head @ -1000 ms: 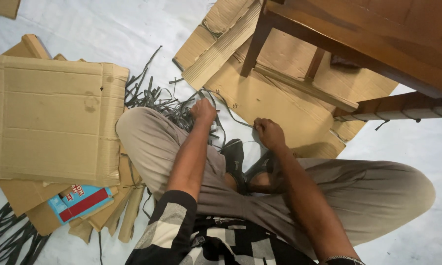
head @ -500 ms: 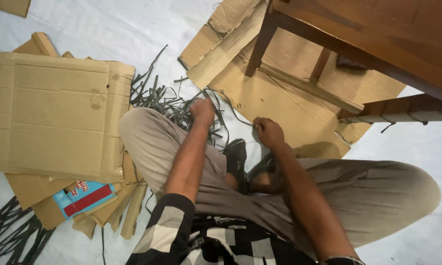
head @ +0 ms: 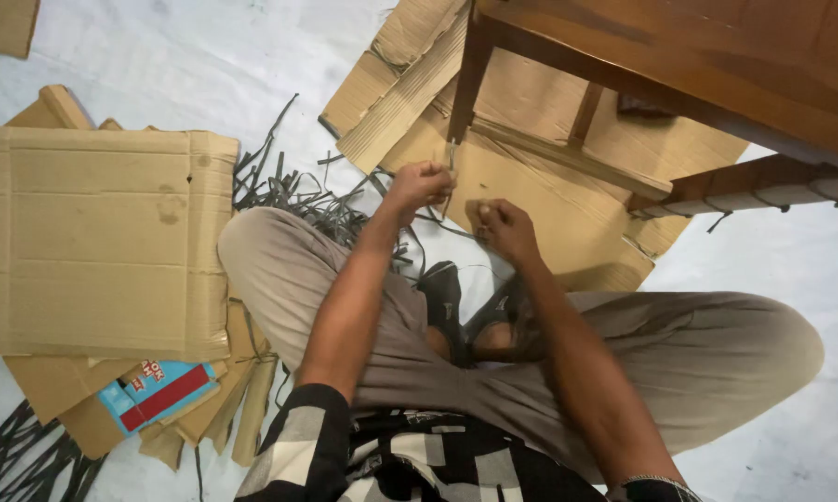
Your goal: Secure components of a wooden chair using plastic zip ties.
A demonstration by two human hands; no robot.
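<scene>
I sit cross-legged on the floor in beige trousers. My left hand [head: 421, 182] is closed around a thin dark strip [head: 451, 156] whose short end sticks up from the fist. My right hand [head: 501, 227] is a fist just to the right, pinching the same strip, which runs slack between the two hands. Both hands hover above my knees, in front of flattened cardboard [head: 540, 200]. A tangle of dark strips [head: 293, 197] lies on the floor left of my left hand.
A large flattened cardboard box [head: 103, 242] lies at the left, over smaller cardboard pieces and a blue-and-red packet [head: 155, 394]. A wooden table [head: 679, 56] with a leg [head: 467, 79] stands at the top right. More dark strips [head: 24, 460] lie at the bottom left.
Both hands have lifted off my lap and moved forward. The left hand has closed in toward the right, and the strip end now stands up from it.
</scene>
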